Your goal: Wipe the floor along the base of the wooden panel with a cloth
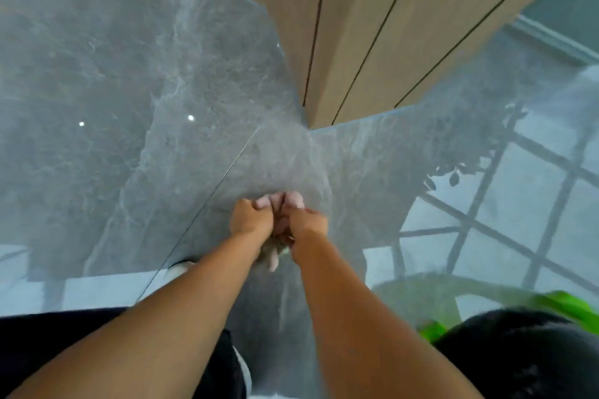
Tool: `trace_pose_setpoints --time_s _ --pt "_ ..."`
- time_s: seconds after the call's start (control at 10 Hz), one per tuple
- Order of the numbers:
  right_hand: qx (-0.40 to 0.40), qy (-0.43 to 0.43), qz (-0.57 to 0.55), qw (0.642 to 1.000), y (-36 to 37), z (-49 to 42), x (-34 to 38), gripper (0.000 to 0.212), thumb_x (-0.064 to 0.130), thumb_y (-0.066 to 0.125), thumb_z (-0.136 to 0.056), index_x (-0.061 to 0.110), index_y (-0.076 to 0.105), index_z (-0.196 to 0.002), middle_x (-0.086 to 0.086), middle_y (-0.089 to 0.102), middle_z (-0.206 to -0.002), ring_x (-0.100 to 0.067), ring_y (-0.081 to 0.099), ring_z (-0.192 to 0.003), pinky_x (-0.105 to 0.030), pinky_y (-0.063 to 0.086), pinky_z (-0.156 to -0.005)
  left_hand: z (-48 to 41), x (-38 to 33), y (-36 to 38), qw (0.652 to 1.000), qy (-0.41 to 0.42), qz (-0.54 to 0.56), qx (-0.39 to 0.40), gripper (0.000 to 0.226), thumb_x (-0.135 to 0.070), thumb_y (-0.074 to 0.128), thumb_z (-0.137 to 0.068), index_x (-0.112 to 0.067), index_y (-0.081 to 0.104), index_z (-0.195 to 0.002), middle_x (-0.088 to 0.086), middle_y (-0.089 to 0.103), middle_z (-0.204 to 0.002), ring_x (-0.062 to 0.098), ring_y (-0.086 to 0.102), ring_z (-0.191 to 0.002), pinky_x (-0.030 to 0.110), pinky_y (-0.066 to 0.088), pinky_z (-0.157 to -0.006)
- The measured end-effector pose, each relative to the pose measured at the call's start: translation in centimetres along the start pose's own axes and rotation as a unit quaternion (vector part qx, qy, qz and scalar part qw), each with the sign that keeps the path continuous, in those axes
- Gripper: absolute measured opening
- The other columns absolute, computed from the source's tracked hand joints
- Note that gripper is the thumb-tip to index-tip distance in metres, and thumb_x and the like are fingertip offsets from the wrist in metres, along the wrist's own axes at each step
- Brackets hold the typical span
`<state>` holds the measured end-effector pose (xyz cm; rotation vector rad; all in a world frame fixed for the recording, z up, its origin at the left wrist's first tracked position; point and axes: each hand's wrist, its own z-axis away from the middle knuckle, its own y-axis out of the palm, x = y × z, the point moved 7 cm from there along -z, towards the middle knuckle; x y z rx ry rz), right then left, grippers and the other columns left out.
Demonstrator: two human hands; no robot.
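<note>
A pale pinkish-grey cloth [285, 199] is bunched between both hands, above the grey marble floor [162, 107]. My left hand [251, 215] and my right hand [306, 220] press together, each shut on the cloth. A tail of the cloth hangs down between my wrists. The wooden panel [372, 26], light brown with dark vertical grooves, stands ahead. Its corner meets the floor a little beyond the hands.
The glossy floor reflects a window grid and leaves on the right. A bright green object [570, 308] lies at the lower right, next to dark clothing. A thin floor joint runs diagonally to the left of my hands. A shoe tip [180, 267] shows beside my left forearm.
</note>
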<state>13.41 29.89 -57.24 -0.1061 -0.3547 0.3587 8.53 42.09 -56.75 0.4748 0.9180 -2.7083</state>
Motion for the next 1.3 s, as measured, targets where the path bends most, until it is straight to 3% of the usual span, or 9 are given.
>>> trace_pose_setpoints --time_s 0.1,0.2,0.3,0.5,0.7,0.8,1.0,1.1,1.3 --pt "0.007 0.024 -0.033 0.999 -2.1 7.8 -1.7 0.030 0.024 0.058 -0.087 -0.004 0.069 -0.085 -0.021 0.069 -0.070 -0.026 0.060 -0.053 -0.026 0.047 -0.050 6.4 1.0 -3.7 0.996 -0.081 0.032 0.036 0.029 -0.013 0.051 -0.086 0.003 0.064 -0.107 0.027 0.069 -0.109 0.036 0.068 -0.097 0.040 0.057 -0.072" --pt "-0.003 0.025 -0.072 0.997 -5.8 17.3 -3.1 0.023 0.026 0.062 -0.085 0.012 0.062 -0.067 -0.016 0.067 -0.075 -0.030 0.064 -0.071 -0.042 0.055 -0.069 15.8 0.1 -7.5 0.993 -0.095 0.011 0.069 0.018 -0.016 0.062 -0.081 -0.003 0.062 -0.069 0.019 0.065 -0.058 0.035 0.066 -0.068 0.050 0.057 -0.082" --pt "-0.027 -0.006 -0.060 0.998 -12.9 27.3 -3.9 0.013 0.026 0.063 -0.069 0.017 0.058 -0.062 -0.005 0.065 -0.066 -0.025 0.062 -0.067 -0.045 0.057 -0.071 27.3 -1.8 -8.3 0.981 -0.090 0.014 0.171 0.017 -0.017 0.066 -0.082 -0.001 0.062 -0.083 0.017 0.057 -0.051 0.033 0.058 -0.058 0.047 0.055 -0.078" --pt "-0.209 -0.122 0.025 0.970 -30.5 45.4 -4.3 0.011 0.008 0.061 -0.080 -0.002 0.063 -0.077 -0.020 0.064 -0.080 -0.030 0.054 -0.075 -0.039 0.042 -0.070 49.7 -4.3 -4.5 0.940 -0.107 0.066 0.318 0.011 -0.011 0.055 -0.084 -0.014 0.061 -0.093 0.013 0.056 -0.073 0.024 0.055 -0.070 0.030 0.050 -0.061" --pt "-0.359 -0.273 0.054 0.891 -41.6 56.2 -7.0 0.030 0.015 0.056 -0.076 0.026 0.063 -0.103 0.000 0.050 -0.110 -0.015 0.053 -0.097 -0.022 0.045 -0.085 64.5 -5.2 4.6 0.824 -0.154 0.104 0.534 0.018 -0.014 0.053 -0.069 -0.018 0.068 -0.078 0.004 0.070 -0.067 0.014 0.064 -0.061 0.026 0.051 -0.061" --pt "-0.383 -0.214 0.189 0.879 -44.8 54.4 -9.8 0.057 0.009 0.059 -0.078 0.024 0.051 -0.132 -0.013 0.042 -0.140 -0.032 0.044 -0.120 -0.041 0.045 -0.099 67.1 -5.3 8.9 0.831 -0.165 0.084 0.525 0.015 -0.017 0.048 -0.081 -0.016 0.063 -0.080 0.003 0.067 -0.070 0.017 0.064 -0.066 0.028 0.045 -0.068" --pt "-0.105 -0.037 0.297 0.948 -42.4 46.7 -13.4 0.087 0.000 0.044 -0.081 0.027 0.005 -0.154 -0.003 -0.017 -0.163 -0.043 0.013 -0.146 -0.048 0.028 -0.116 64.3 -5.9 9.2 0.891 -0.112 -0.050 0.437 0.012 -0.024 0.047 -0.093 -0.019 0.057 -0.093 0.003 0.061 -0.105 0.023 0.057 -0.096 0.032 0.041 -0.077" --pt "-0.127 -0.023 0.299 0.945 -43.9 47.8 -11.5 0.075 0.003 0.046 -0.080 0.026 0.026 -0.149 -0.005 0.004 -0.165 -0.043 0.035 -0.138 -0.047 0.040 -0.108 63.4 -8.2 5.6 0.905 -0.057 -0.077 0.415 0.039 -0.026 0.042 -0.098 -0.020 0.048 -0.136 0.006 0.053 -0.140 0.030 0.051 -0.129 0.040 0.041 -0.101" --pt "-0.176 -0.075 0.317 0.929 -39.5 58.1 -3.7 0.044 0.013 0.052 -0.082 0.011 0.053 -0.126 -0.020 0.055 -0.134 -0.038 0.057 -0.116 -0.040 0.050 -0.094 65.2 -14.3 -8.8 0.902 0.060 -0.171 0.391 0.029 -0.029 0.046 -0.094 -0.018 0.058 -0.117 0.007 0.066 -0.112 0.026 0.065 -0.084 0.030 0.049 -0.073"
